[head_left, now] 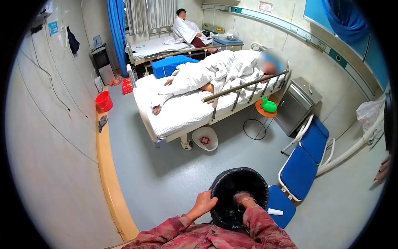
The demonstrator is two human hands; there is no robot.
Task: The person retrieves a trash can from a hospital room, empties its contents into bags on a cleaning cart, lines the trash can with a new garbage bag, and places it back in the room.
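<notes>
Fingers of the left hand (204, 202) grip the bin (239, 195) rim; the right hand (244, 199) clutches its black liner (232, 216) inside; no writing is legible.

You've got a round bin (239, 197) lined with a black plastic bag, upright on the grey floor just left of the blue folding chair. Mouth open, facing up. Liner is folded over the rim, crinkled, glossy. Contents can't be made out.
</notes>
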